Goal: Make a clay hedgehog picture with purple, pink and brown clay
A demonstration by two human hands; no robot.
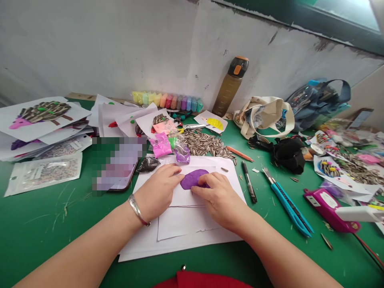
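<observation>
We have a flat, oval piece of purple modelling clay (189, 180) lying on the upper part of a stack of white paper sheets (186, 224). Our left hand (159, 186), with a silver bangle (135, 208) at its wrist, rests at the clay's left edge; its grip is loose, the fingers a little apart and clamped on nothing. Our right hand (220, 198) has its fingers on the clay's lower right edge; we cannot tell whether its grip pinches that edge or only presses on it.

Just beyond the clay we see a bright pink plastic packet (160, 145) and a small purple packet (182, 157), with a heap of striped sunflower seeds (210, 145) behind them. To the right of the paper, a slim black pen (249, 182) and a blue utility knife (289, 206) lie on the green table (90, 244). To the left is a phone (123, 168), partly blurred out.

Farther off, white cards with seed-covered hedgehogs (45, 112) are piled at the left, a row of multicoloured clay packets (168, 101) lies along the wall, and a tall brown translucent bottle (228, 90) stands beside a cream cloth bag (270, 116).
</observation>
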